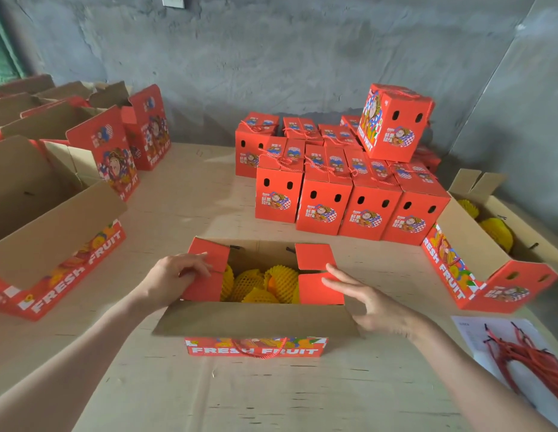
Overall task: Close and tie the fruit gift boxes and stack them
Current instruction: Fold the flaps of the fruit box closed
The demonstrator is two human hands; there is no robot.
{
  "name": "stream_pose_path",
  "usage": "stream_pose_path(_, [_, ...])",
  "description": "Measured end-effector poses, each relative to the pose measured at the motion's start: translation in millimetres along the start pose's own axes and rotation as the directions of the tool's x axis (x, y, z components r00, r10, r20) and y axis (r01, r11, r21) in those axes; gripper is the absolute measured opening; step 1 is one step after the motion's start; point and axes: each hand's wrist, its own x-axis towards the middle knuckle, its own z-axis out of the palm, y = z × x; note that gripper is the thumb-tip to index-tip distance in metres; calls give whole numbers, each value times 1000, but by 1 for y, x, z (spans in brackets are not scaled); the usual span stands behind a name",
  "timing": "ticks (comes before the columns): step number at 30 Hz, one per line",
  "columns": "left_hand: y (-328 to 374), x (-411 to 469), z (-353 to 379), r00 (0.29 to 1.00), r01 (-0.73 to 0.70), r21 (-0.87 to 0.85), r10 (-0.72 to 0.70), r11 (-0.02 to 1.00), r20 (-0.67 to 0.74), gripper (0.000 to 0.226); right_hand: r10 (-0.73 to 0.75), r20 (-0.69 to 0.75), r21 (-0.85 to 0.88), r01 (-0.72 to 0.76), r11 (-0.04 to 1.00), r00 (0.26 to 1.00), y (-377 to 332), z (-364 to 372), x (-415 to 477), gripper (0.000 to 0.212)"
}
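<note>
A: What's on the far left?
B: Open boxes [53, 213] with their lids up, in a row along the table [178, 385].
A: And the left hand [178, 275]?
B: It's on the left flap [206, 272] of the box [256, 347] in front of the person. The fingers are curled close together over the flap's edge.
A: Where does that box stand?
B: At the middle of the table, near the front edge, and not closed. The near brown lid hangs outward. Fruit [259, 285] in yellow netting shows between the flaps.
A: The right hand [365, 297]?
B: Its fingers are straight and spread, with the tips touching the right flap [318, 272].
A: Further right?
B: Closed boxes [349, 207] are packed together behind, and one sits tilted on top. Another open box [477, 254] is beside them. Red cords [521, 357] lie on a paper sheet.
</note>
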Motion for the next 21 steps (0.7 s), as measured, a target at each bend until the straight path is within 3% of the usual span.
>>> stream_pose_path(2, [-2,1,-6,996,26,-52,-21,998,86,42,4,-12,63,-3,998,1000,-4,-2,2,72])
stream_pose_path(4, [-3,0,-10,989,62,-208,-32,976,144,16,26,-128,205,1,979,991,-8,2,4,60])
stream_pose_path(7, [-1,-3,-7,981,172,-570,-193,803,25,23,90,-346,330,31,944,934,-5,15,9,25])
stream_pose_path(9, [-4,0,-4,949,275,-699,-304,660,85,61,119,-423,357,45,933,898,-6,22,16,21])
stream_pose_path(11, [-5,1,0,934,328,-717,-324,615,149,77,131,-472,381,68,922,872,-11,26,24,27])
stream_pose_path(13, [0,-1,6,924,296,-698,-380,653,36,56,106,-569,340,116,933,816,-16,31,33,50])
stream_pose_path(14, [4,-2,9,921,254,-679,-386,689,-48,35,103,-615,321,128,938,782,-18,36,36,56])
stream_pose_path(15, [5,-4,13,921,210,-655,-371,726,-117,29,93,-654,279,125,952,750,-20,40,39,55])
stream_pose_path(18, [8,-7,21,935,129,-405,-247,905,-254,25,-3,-755,52,65,997,656,-18,52,46,32])
stream_pose_path(21, [5,-8,23,937,118,-275,-199,954,-286,17,-41,-789,-47,6,999,613,-19,54,51,14])
